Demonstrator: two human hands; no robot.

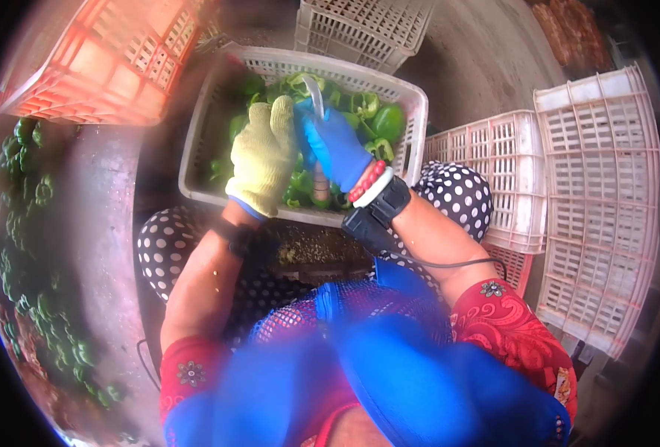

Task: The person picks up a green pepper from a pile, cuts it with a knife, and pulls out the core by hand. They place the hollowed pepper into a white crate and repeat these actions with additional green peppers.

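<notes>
A pale plastic crate [304, 57] in front of me holds green peppers [388, 123], some whole and some cut open. My left hand [261, 156], in a yellow knitted glove, is over the crate with its back up; two fingers point away from me, and what lies under the palm is hidden. Close beside it, my right hand [336, 145] in a blue glove is wrapped round a knife. The curved blade [314, 95] sticks up past the fingers, and a wooden-looking handle [320, 184] shows below the hand.
An orange crate [106, 59] stands at the upper left and a grey crate [363, 30] beyond the pepper crate. More pale crates [598, 201] stand at the right. Green peppers [47, 290] lie along the floor at the left. A cable [449, 264] hangs by my right forearm.
</notes>
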